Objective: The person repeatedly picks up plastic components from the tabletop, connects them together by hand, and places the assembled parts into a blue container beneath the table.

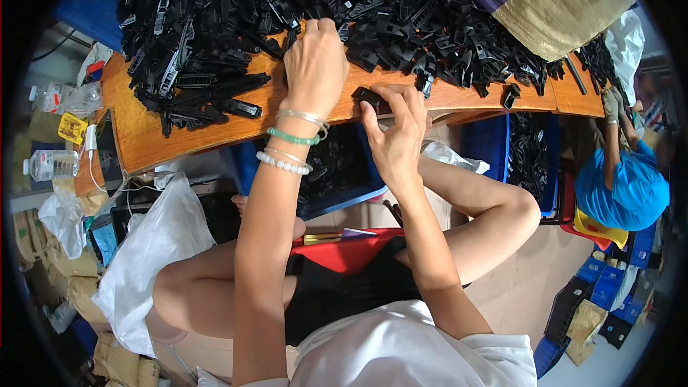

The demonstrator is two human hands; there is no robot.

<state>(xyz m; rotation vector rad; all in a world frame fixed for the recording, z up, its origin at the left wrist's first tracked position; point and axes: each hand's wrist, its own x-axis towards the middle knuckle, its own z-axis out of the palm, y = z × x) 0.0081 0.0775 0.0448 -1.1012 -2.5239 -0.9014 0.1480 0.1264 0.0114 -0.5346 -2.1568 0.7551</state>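
My left hand (315,61), with bracelets at its wrist, reaches to the near edge of a heap of black plastic parts (236,21). Its fingers are curled down and closed; what they hold, if anything, is hidden behind the knuckles. Over the table's front edge, my right hand (398,125) pinches a small black plastic piece (368,97) between thumb and fingers. Long ribbed black strips (215,93) lie left of my left hand. Shorter black clip-like pieces (459,50) are spread beyond my right hand.
Under the wooden table (150,136) stand blue bins (337,204) holding black parts. A red tray (344,254) rests between my legs. A tan woven sack (552,0) covers the far right. At right, a person in blue (620,186) works. White bags (158,251) hang at left.
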